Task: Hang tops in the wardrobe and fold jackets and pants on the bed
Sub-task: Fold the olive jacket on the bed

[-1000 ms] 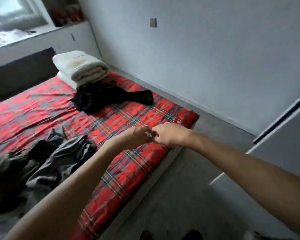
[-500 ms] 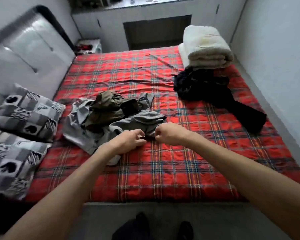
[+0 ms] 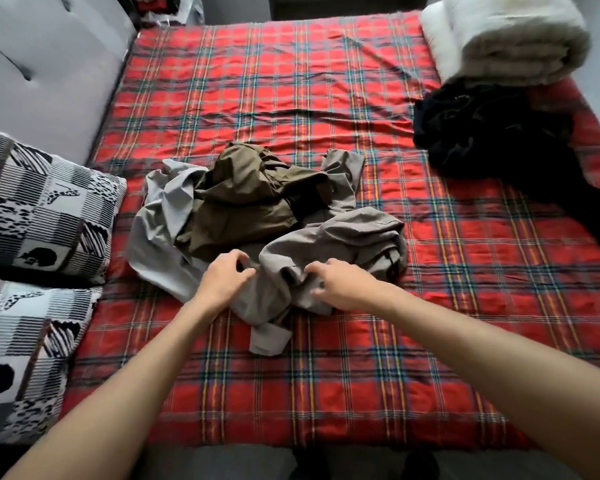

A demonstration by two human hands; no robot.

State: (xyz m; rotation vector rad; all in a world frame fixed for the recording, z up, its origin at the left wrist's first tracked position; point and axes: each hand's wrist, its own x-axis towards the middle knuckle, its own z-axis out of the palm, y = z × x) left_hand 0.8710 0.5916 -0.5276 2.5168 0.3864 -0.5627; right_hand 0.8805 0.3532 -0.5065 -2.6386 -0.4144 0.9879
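A crumpled pile lies in the middle of the red plaid bed: a grey garment with an olive-green garment on top of it. My left hand is at the near edge of the grey cloth, its fingers spread and loosely bent, touching the fabric. Just to its right, my right hand pinches a fold of the same grey garment between thumb and fingers. A black garment is heaped apart at the bed's far right.
A folded white blanket sits at the far right corner behind the black heap. Two black-and-white patterned pillows lie along the left side against the grey padded headboard. Bare plaid sheet stretches between me and the pile.
My view swung from the bed's corner to face the bed squarely. My hands separated and reached forward onto the grey garment, the right one taking a fold.
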